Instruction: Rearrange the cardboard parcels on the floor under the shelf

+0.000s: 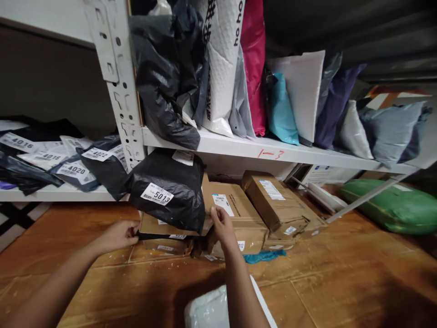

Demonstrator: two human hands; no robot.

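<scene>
My left hand (120, 234) pinches the lower left corner of a black plastic parcel (170, 193) labelled 5013. My right hand (221, 223) grips the parcel's lower right edge, where it meets a cardboard box (239, 214). The black parcel lies tilted on top of flat brown boxes (160, 228) on the floor under the shelf. Both forearms reach in from the bottom of the view.
A white metal shelf (273, 152) marked 1-3 holds upright mailers in black, white, pink, teal and purple. A lower shelf at left (51, 193) carries several numbered black parcels. More cardboard boxes (280, 202), a green sack (392, 207) and a white bag (211, 310) rest on the wooden floor.
</scene>
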